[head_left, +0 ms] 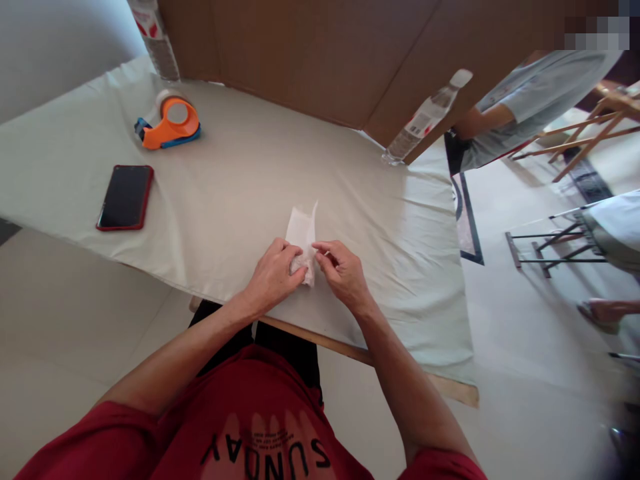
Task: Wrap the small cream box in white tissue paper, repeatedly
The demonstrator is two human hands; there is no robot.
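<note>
A white tissue [301, 228] lies near the front edge of the cloth-covered table, its upper part spread flat and its right edge standing up. Its lower end is crumpled into a bunch; whether anything is wrapped inside cannot be made out. My left hand [274, 275] is closed over this bunch, thumb and fingers curled round it from the left. On the other side, my right hand [344, 272] pinches the tissue's raised right edge between thumb and fingertips.
An orange tape dispenser [173, 125] and a dark phone in a red case [125, 198] lie on the left. Two water bottles [159, 47] [425, 121] stand against a large brown cardboard panel [310, 60]. At the right are a seated person's arm [487, 121] and folding stools [555, 245].
</note>
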